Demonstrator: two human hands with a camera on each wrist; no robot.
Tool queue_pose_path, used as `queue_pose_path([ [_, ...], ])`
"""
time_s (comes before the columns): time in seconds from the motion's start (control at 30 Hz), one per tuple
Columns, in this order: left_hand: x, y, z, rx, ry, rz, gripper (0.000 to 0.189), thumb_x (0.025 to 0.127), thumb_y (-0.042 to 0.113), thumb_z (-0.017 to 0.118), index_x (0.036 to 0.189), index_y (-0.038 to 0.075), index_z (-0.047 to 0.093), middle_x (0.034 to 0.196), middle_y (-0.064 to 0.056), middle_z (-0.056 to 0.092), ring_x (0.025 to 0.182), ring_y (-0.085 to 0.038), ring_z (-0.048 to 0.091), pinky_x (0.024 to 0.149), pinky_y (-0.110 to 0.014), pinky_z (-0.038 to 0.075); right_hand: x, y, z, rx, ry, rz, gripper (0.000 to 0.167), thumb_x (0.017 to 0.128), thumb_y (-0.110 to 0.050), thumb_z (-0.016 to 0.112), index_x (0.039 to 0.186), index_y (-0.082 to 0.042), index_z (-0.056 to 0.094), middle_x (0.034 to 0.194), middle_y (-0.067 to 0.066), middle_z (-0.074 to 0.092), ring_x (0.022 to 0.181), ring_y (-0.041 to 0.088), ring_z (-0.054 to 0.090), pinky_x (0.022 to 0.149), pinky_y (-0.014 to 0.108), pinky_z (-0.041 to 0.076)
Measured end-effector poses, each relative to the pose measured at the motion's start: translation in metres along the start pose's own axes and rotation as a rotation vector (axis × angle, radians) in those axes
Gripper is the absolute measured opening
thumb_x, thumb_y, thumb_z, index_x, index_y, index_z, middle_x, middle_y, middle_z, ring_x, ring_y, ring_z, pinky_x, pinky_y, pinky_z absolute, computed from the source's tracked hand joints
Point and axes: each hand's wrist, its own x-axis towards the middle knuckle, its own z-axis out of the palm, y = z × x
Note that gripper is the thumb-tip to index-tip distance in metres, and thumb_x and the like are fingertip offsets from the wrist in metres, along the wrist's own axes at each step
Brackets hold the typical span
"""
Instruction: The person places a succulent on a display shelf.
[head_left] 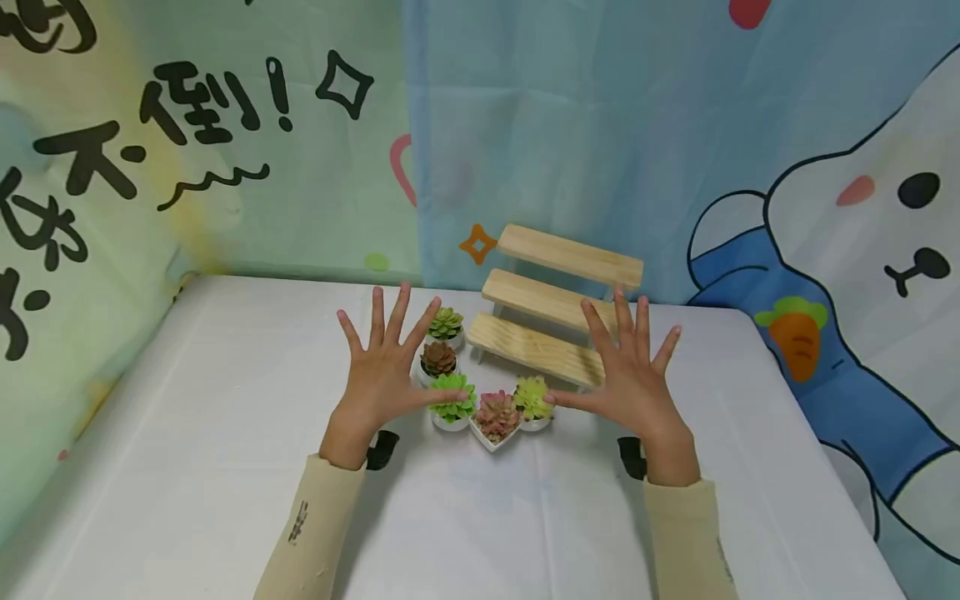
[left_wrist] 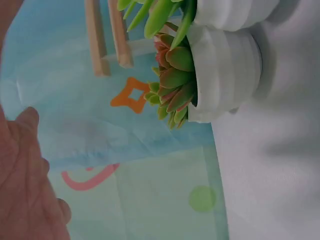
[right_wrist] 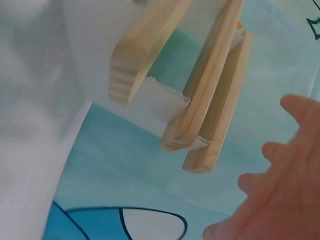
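Note:
My left hand (head_left: pixel 385 379) is spread above the table, fingers straight and holding nothing; its thumb overlaps a bright green potted succulent (head_left: pixel 452 385) in the head view. Likewise spread and holding nothing, my right hand (head_left: pixel 630 379) overlaps the right end of a three-tier wooden shelf (head_left: pixel 536 348). Between the hands sit a pink succulent (head_left: pixel 498 414) in a white pointed pot and a yellow-green succulent (head_left: pixel 533 395), close to the right thumb tip. Behind the bright green one stand a brown-red succulent (head_left: pixel 438 359) and another green succulent (head_left: pixel 446 323). The left wrist view shows white ribbed pots (left_wrist: pixel 227 72) up close.
A white cloth covers the table (head_left: pixel 225 433). Printed curtains (head_left: pixel 600 125) hang behind and at the left, one bearing a cartoon bear. The shelf stands near the table's back edge, its tiers stepping upward to the rear.

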Motion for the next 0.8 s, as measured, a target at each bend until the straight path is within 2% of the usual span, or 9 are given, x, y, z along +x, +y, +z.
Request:
queue_pose_path([
  [0.1, 0.004, -0.004, 0.001, -0.117, 0.035, -0.015, 0.095, 0.084, 0.072, 0.056, 0.158, 0.026, 0.019, 0.165, -0.007, -0.001, 0.149, -0.037, -0.011, 0.112, -0.068, -0.01, 0.004, 0.002, -0.001, 0.175, 0.076, 0.008, 0.115, 0.071, -0.077, 0.067, 0.159, -0.022, 0.014, 0.164, 0.013, -0.004, 0.148, 0.04, -0.012, 0.107, 0.072, -0.014],
  [0.2, 0.011, -0.014, 0.004, -0.273, 0.099, -0.011, 0.084, 0.092, 0.071, 0.039, 0.157, 0.021, 0.021, 0.164, -0.011, 0.007, 0.15, -0.037, -0.001, 0.116, -0.065, 0.002, 0.009, 0.004, -0.004, 0.402, 0.138, 0.037, 0.098, 0.083, -0.052, 0.074, 0.157, -0.015, 0.021, 0.163, 0.015, 0.003, 0.148, 0.041, -0.003, 0.109, 0.074, -0.001],
  [0.3, 0.018, -0.03, 0.009, -0.473, 0.13, -0.019, 0.076, 0.098, 0.056, 0.046, 0.156, 0.014, 0.021, 0.161, -0.016, 0.011, 0.148, -0.038, 0.012, 0.115, -0.064, 0.016, 0.015, 0.008, -0.007, 0.544, 0.175, 0.083, 0.084, 0.087, -0.021, 0.074, 0.155, -0.009, 0.025, 0.161, 0.016, 0.01, 0.148, 0.039, 0.006, 0.109, 0.073, 0.011],
  [0.37, 0.024, -0.042, 0.014, -0.61, 0.12, -0.042, 0.072, 0.1, 0.039, 0.056, 0.155, 0.01, 0.02, 0.159, -0.019, 0.013, 0.146, -0.038, 0.018, 0.113, -0.062, 0.021, 0.018, 0.012, -0.009, 0.591, 0.189, 0.137, 0.081, 0.088, -0.013, 0.071, 0.155, -0.008, 0.025, 0.161, 0.017, 0.013, 0.147, 0.038, 0.01, 0.11, 0.07, 0.014],
  [0.43, 0.027, -0.052, 0.021, -0.741, 0.082, -0.085, 0.074, 0.098, 0.022, 0.062, 0.155, 0.008, 0.017, 0.157, -0.02, 0.012, 0.145, -0.039, 0.019, 0.113, -0.06, 0.023, 0.019, 0.015, -0.011, 0.618, 0.187, 0.199, 0.079, 0.09, -0.011, 0.068, 0.155, -0.006, 0.023, 0.16, 0.019, 0.015, 0.147, 0.039, 0.012, 0.112, 0.067, 0.017],
  [0.53, 0.03, -0.065, 0.034, -0.853, 0.008, -0.126, 0.079, 0.095, 0.011, 0.065, 0.155, 0.006, 0.016, 0.156, -0.023, 0.014, 0.143, -0.042, 0.022, 0.113, -0.059, 0.026, 0.02, 0.019, -0.01, 0.678, 0.142, 0.318, 0.08, 0.094, -0.014, 0.065, 0.157, -0.007, 0.016, 0.161, 0.019, 0.012, 0.147, 0.04, 0.014, 0.114, 0.061, 0.022],
  [0.7, 0.037, -0.078, 0.055, -0.93, -0.114, -0.123, 0.081, 0.089, 0.001, 0.07, 0.153, -0.002, 0.02, 0.154, -0.029, 0.019, 0.139, -0.047, 0.029, 0.11, -0.055, 0.035, 0.02, 0.023, -0.003, 0.762, 0.053, 0.464, 0.081, 0.097, -0.021, 0.061, 0.158, -0.011, 0.009, 0.163, 0.013, 0.008, 0.146, 0.037, 0.021, 0.113, 0.051, 0.031],
  [0.8, 0.042, -0.082, 0.061, -0.967, -0.177, -0.117, 0.077, 0.088, -0.004, 0.069, 0.15, -0.005, 0.025, 0.152, -0.031, 0.024, 0.137, -0.048, 0.033, 0.109, -0.053, 0.037, 0.018, 0.026, 0.002, 0.787, 0.036, 0.496, 0.079, 0.099, -0.023, 0.059, 0.158, -0.012, 0.009, 0.163, 0.01, 0.009, 0.139, 0.032, 0.034, 0.104, 0.03, 0.042],
])
